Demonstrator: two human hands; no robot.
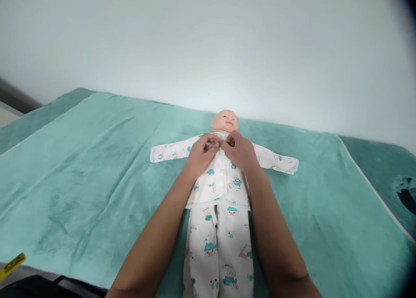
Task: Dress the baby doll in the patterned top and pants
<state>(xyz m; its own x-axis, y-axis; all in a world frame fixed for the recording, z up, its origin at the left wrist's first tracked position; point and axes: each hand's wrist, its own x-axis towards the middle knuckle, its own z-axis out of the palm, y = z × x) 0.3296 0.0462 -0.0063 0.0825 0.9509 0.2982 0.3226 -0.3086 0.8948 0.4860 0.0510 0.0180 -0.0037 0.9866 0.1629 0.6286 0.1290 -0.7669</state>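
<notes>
A baby doll (225, 120) lies on its back, dressed in a white printed jacket (216, 183) and matching trousers (206, 246). The jacket's sleeves stretch out to both sides. At the chest, just below the doll's neck, my left hand (203, 152) pinches the front edge of the jacket near the collar. Close beside it, my right hand (239, 149) has its fingers curled on the same jacket front. My fingers hide the upper fastening. Lower on the front, a pale button (223, 172) shows.
A green blanket (97, 181) with a white edge covers the surface under the doll. Behind it rises a white wall (208, 50). A yellow strip (12, 265) and a dark object (39, 287) show at the lower left. Something dark (407, 194) lies at the right edge.
</notes>
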